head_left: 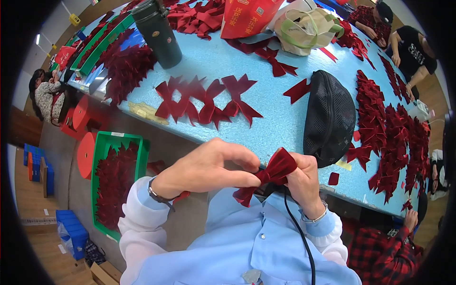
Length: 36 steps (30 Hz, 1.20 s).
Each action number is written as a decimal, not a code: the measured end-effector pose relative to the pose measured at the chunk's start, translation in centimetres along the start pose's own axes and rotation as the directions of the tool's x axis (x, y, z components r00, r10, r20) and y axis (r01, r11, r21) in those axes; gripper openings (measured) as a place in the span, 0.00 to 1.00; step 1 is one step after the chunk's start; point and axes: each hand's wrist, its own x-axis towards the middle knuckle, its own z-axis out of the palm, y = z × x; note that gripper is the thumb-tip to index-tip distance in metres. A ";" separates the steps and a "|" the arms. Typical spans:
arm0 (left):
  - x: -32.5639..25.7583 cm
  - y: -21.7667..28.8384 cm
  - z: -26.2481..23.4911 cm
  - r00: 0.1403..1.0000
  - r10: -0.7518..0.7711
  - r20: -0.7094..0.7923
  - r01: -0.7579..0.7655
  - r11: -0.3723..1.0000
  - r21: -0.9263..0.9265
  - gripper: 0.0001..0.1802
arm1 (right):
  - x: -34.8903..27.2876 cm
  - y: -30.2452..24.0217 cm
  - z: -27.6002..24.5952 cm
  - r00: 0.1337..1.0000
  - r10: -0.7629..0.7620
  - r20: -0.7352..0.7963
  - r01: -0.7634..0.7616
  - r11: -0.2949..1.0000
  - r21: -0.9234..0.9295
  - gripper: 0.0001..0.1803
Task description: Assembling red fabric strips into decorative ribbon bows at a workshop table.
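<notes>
Dark red velvet ribbon bow (274, 172) pinched at its centre between left hand (204, 169) and right hand (304, 183), both closed on it, above near edge of light blue table (280, 118).

Looks like a small craft workshop where people make ribbon bows by hand.

One long blue desk (266, 123) is covered in dark red bows (204, 102) and heaps of cut ribbon pieces (394, 137). A green crate (102, 156) beside the desk is full of more of the same red pieces, and another green tray (97, 52) sits at the far end of the desk. Several other people (408, 52) sit round the desk edges with their hands in the piles. Red stools (85, 154), blue bins (71, 232) on a wooden floor and bags (308, 28) dumped on the desk give it that shared production-room feel, not a home.
</notes>
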 end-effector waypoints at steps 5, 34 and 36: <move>2.4 0.2 0.7 0.983 -0.116 0.140 0.102 0.990 0.101 0.14 | 0.5 0.4 -1.0 0.999 -0.013 0.041 0.016 0.998 -0.069 0.11; 4.8 -5.4 -0.4 0.959 -0.148 0.243 0.195 0.963 -0.184 0.11 | 3.6 3.4 -3.3 0.986 0.109 0.129 -0.102 0.993 -0.057 0.04; 4.9 -5.2 -0.3 0.955 -0.152 0.254 0.203 0.960 -0.191 0.10 | 3.6 3.4 -3.4 0.985 0.114 0.133 -0.110 0.993 -0.038 0.05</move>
